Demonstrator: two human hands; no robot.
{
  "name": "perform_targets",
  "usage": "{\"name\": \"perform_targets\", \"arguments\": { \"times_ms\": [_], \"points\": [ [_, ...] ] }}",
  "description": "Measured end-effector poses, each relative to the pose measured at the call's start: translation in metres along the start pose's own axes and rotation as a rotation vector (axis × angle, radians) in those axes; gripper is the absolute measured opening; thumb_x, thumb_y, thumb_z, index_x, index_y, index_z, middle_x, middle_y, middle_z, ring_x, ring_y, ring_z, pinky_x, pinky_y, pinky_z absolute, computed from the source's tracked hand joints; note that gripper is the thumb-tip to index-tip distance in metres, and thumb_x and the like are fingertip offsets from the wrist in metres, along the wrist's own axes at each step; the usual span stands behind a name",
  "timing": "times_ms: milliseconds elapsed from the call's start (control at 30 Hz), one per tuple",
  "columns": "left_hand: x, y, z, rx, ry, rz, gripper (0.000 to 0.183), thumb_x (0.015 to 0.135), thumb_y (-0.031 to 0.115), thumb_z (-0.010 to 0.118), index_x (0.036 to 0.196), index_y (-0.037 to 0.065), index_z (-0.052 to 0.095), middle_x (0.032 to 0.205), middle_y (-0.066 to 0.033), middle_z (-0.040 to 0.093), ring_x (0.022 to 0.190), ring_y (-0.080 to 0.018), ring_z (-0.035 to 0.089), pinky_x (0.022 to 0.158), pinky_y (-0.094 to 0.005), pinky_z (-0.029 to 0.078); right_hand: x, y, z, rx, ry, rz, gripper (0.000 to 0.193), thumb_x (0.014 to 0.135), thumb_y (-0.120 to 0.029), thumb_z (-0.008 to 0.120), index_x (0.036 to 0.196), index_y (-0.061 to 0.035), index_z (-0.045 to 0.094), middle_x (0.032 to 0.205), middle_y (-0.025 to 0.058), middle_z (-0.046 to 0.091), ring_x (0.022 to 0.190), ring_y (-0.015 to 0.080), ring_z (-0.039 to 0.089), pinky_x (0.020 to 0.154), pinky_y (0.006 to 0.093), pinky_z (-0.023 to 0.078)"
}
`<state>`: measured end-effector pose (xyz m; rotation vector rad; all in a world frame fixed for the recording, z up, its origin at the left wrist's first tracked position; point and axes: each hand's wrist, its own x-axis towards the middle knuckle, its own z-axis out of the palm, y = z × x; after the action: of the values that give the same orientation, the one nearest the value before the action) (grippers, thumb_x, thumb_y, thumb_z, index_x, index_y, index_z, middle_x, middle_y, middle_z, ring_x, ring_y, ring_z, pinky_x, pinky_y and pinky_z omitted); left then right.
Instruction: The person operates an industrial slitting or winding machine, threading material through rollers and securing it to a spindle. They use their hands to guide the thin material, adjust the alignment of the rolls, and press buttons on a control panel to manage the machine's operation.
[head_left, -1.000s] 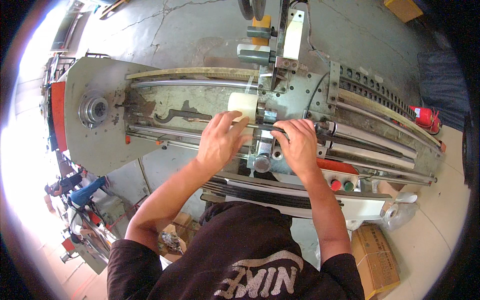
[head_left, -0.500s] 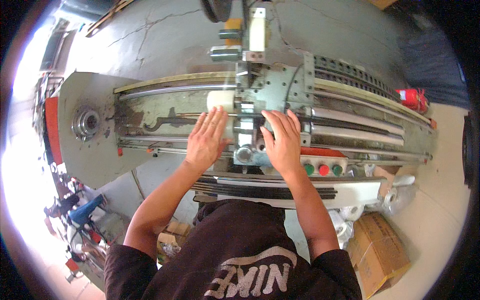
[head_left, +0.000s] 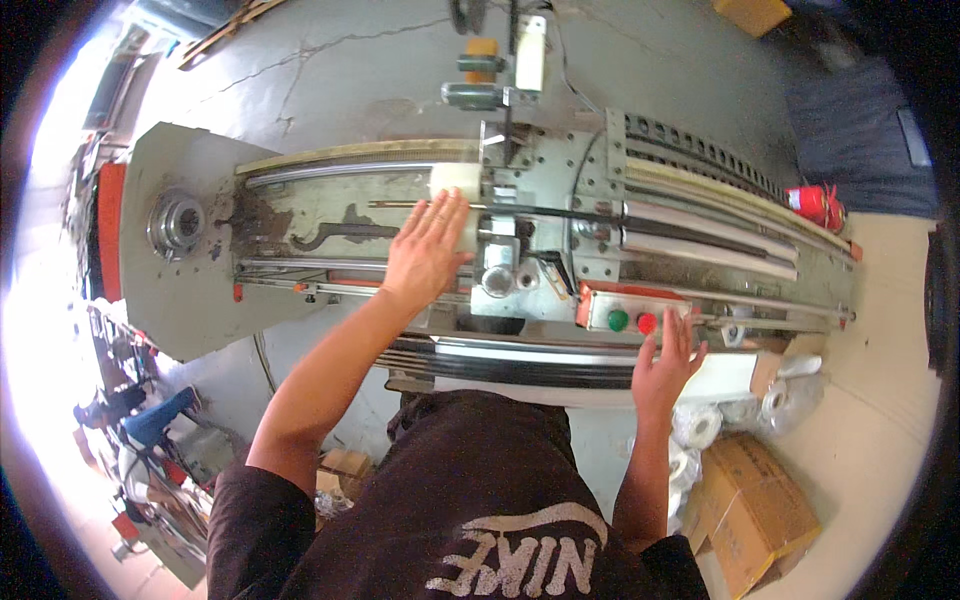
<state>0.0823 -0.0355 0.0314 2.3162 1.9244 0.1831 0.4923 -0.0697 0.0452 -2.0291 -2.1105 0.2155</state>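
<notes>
While L hand (head_left: 430, 248) overlies blk rod (head_left: 560, 212) — axis runs L-R, tip (head_left: 385, 204) left.

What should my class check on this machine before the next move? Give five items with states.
1. Rod lying lengthwise along the machine bed: ok, its narrow end points left.
2. Left hand clear of the rod: not ok, it covers part of the rod beside the white roller.
3. Right hand at the button box: ok, just right of the red button.
4. No button pressed: cannot tell, the fingers hide what is under them.
5. Tools off the bed: probably not ok, a dark hook-shaped tool lies there.
</notes>
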Motion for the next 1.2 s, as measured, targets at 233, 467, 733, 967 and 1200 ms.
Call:
{"name": "perform_targets", "arguments": {
  "times_ms": [233,467,733,967,1200],
  "points": [
    [0.004,-0.001,0.008,-0.026,0.023,0.026,0.082,0.091,0.037,0.075,0.158,0.004,0.041,0.166,-0.0159,0.04,0.156,-0.0292,0.036,0.129,-0.0455,0.028,-0.042,-0.093,0.034,0.435,-0.228,-0.35,0.034,0.094,-0.011,0.066,0.128,-0.0081,0.071,0.134,0.0115,0.071,0.134,0.0309,0.061,0.119,0.0542,0.032],
    [-0.005,-0.005,-0.001,-0.031,0.022,0.019,0.08,0.092,0.037,0.072,0.158,0.002,0.041,0.167,-0.0151,0.039,0.157,-0.0282,0.034,0.13,-0.046,0.025,-0.058,-0.128,0.051,0.58,-0.402,-0.428,0.031,0.092,-0.01,0.067,0.122,-0.0062,0.073,0.128,0.0138,0.073,0.128,0.0333,0.064,0.114,0.0513,0.039],
    [-0.009,-0.014,0.008,-0.069,0.11,0.058,0.082,0.088,0.036,0.074,0.154,0.0,0.044,0.164,-0.0166,0.043,0.156,-0.0271,0.036,0.129,-0.0465,0.026,-0.067,-0.145,0.071,0.566,-0.414,-0.419,0.03,0.092,-0.011,0.068,0.121,-0.0045,0.073,0.123,0.0161,0.074,0.116,0.0384,0.066,0.11,0.0525,0.042],
    [-0.012,-0.026,0.02,-0.071,0.217,0.083,0.066,0.092,0.026,0.063,0.15,-0.003,0.05,0.16,-0.0172,0.048,0.152,-0.03,0.04,0.128,-0.0471,0.027,-0.087,-0.197,0.089,0.499,-0.444,-0.325,0.029,0.095,-0.013,0.066,0.123,-0.0067,0.074,0.124,0.0159,0.074,0.118,0.0387,0.066,0.111,0.0538,0.041],
    [-0.018,-0.049,0.024,-0.026,0.22,0.058,0.08,0.084,0.035,0.075,0.152,0.001,0.049,0.162,-0.0163,0.047,0.153,-0.0299,0.04,0.127,-0.0458,0.028,-0.099,-0.241,0.09,0.566,-0.452,-0.303,0.028,0.098,-0.014,0.065,0.124,-0.0062,0.072,0.125,0.0169,0.073,0.118,0.0396,0.065,0.112,0.0516,0.042]
  ]
}}
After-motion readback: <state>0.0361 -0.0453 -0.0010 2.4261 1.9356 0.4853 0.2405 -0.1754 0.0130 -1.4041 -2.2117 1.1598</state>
